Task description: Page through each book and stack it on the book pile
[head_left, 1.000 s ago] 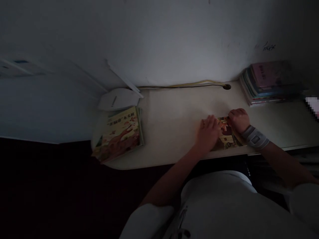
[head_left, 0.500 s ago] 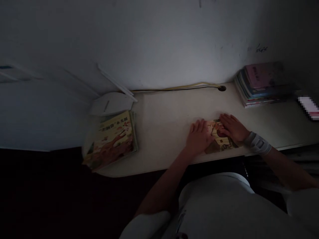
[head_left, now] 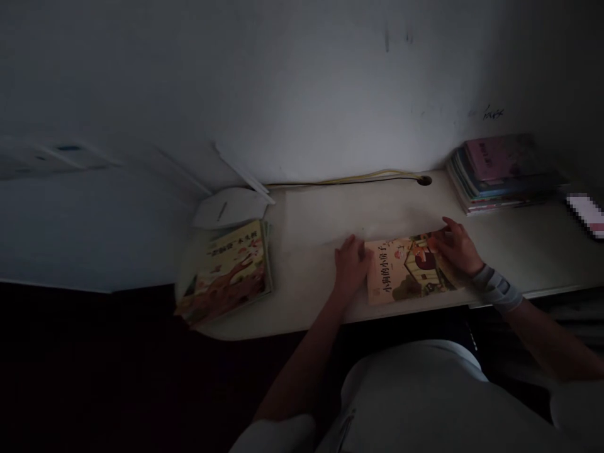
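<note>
A thin picture book (head_left: 401,274) lies on the desk near its front edge, its cover showing a small house and Chinese characters. My left hand (head_left: 350,267) is at the book's left edge, thumb beside the edge and fingers off the cover, on the desk side. Over the right end of the book is my right hand (head_left: 458,248), its fingers apart and its thumb side over the cover. A grey band (head_left: 497,286) circles my right wrist. Whether any fingertips reach under the book is hidden.
Several books (head_left: 236,267) are stacked at the desk's rounded left end, by a white curved object (head_left: 231,207). Another book stack (head_left: 500,170) stands against the wall at right, near a phone (head_left: 585,214). Cables (head_left: 340,180) run along the wall to a desk hole (head_left: 425,180).
Both hands lay flat on the book before. My left hand has slid left off the cover to its edge, and my right hand has shifted right, uncovering most of the cover.
</note>
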`<state>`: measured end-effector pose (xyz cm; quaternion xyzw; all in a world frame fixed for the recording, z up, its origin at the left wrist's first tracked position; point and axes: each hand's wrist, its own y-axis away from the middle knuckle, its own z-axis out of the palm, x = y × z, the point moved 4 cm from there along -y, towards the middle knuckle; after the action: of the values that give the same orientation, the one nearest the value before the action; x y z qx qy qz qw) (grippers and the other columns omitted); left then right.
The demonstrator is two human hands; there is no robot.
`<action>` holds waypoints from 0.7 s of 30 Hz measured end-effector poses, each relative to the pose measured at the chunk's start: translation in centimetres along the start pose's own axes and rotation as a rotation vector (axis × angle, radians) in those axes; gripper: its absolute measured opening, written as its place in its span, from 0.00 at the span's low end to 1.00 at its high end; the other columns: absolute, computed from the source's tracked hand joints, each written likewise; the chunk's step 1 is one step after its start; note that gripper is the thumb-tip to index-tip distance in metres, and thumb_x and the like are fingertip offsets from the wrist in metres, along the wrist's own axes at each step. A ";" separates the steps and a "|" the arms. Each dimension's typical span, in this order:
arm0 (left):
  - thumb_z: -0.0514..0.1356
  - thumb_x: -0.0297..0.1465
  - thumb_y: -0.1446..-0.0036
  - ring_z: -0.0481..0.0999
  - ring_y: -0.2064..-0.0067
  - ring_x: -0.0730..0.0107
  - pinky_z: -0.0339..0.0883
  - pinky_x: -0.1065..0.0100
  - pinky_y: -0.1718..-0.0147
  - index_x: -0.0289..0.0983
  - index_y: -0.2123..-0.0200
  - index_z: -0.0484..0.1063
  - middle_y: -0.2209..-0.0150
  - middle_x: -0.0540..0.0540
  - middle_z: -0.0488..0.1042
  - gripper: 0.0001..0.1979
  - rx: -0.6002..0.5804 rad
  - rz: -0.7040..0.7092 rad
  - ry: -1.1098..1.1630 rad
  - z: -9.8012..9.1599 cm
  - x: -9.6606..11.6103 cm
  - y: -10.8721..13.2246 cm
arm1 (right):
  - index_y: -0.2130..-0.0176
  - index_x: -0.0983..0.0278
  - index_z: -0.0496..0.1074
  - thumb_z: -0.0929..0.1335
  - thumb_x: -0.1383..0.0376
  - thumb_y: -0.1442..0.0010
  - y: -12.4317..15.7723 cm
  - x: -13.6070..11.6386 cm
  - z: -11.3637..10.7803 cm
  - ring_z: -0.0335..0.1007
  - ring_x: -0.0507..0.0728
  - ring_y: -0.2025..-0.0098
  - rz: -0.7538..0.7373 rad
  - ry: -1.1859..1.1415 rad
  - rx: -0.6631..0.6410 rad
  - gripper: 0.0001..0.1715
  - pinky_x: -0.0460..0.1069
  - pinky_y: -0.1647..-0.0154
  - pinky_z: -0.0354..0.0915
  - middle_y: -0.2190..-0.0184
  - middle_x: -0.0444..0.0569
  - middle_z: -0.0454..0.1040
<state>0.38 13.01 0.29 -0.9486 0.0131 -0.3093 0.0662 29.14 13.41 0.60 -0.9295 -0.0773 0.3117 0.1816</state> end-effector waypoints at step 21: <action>0.64 0.37 0.59 0.73 0.67 0.69 0.66 0.66 0.64 0.34 0.64 0.75 0.69 0.45 0.77 0.18 -0.314 -0.235 0.832 -2.6 1.0 -1.0 | 0.64 0.62 0.76 0.75 0.51 0.59 -2.5 -1.3 -3.0 0.71 0.55 0.70 0.305 -0.722 -0.278 0.24 0.53 0.64 0.69 0.70 0.48 0.78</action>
<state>-0.40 13.67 3.08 -0.7374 -0.0223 -0.6635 -0.1247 29.89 14.52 4.49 -0.7771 -0.0388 0.6274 -0.0324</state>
